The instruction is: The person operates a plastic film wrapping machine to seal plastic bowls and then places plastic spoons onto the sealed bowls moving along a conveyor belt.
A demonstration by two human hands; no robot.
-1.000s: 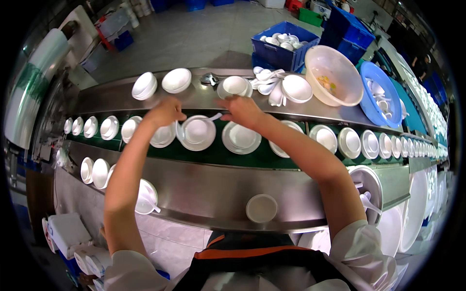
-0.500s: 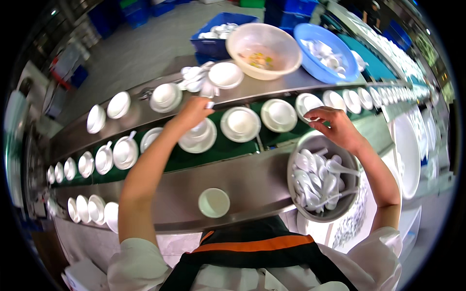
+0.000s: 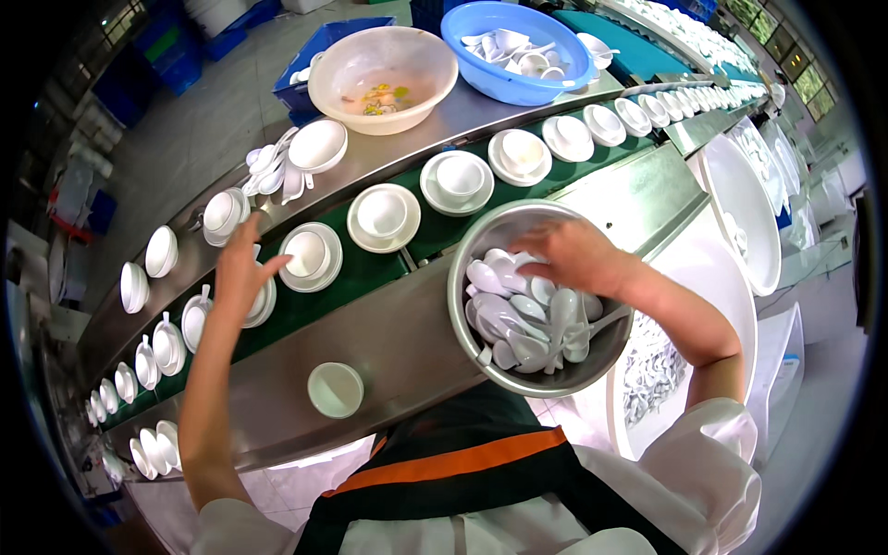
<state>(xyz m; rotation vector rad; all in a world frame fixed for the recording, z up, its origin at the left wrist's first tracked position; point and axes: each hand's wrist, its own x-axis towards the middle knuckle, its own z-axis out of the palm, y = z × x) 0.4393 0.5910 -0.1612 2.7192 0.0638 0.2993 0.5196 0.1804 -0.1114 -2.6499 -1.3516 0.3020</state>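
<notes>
A green conveyor belt (image 3: 370, 268) carries a row of white bowls on saucers. My left hand (image 3: 242, 268) hovers over it with fingers spread and nothing in it, just above one bowl set (image 3: 262, 301) and beside another (image 3: 310, 256). My right hand (image 3: 573, 259) reaches down into a round metal bowl (image 3: 481, 361) full of white spoons (image 3: 518, 324). Its fingers curl into the pile, and whether they grip a spoon is hidden.
A small white cup (image 3: 335, 388) stands on the steel ledge near me. Beyond the belt are a cream basin (image 3: 384, 65), a blue basin with spoons (image 3: 516, 37), loose spoons and a bowl (image 3: 317, 145). Large white tubs (image 3: 745, 213) stand at the right.
My right hand left the belt and went down into the metal bowl of spoons. My left hand pulled back from a bowl set and opened. The view swung right.
</notes>
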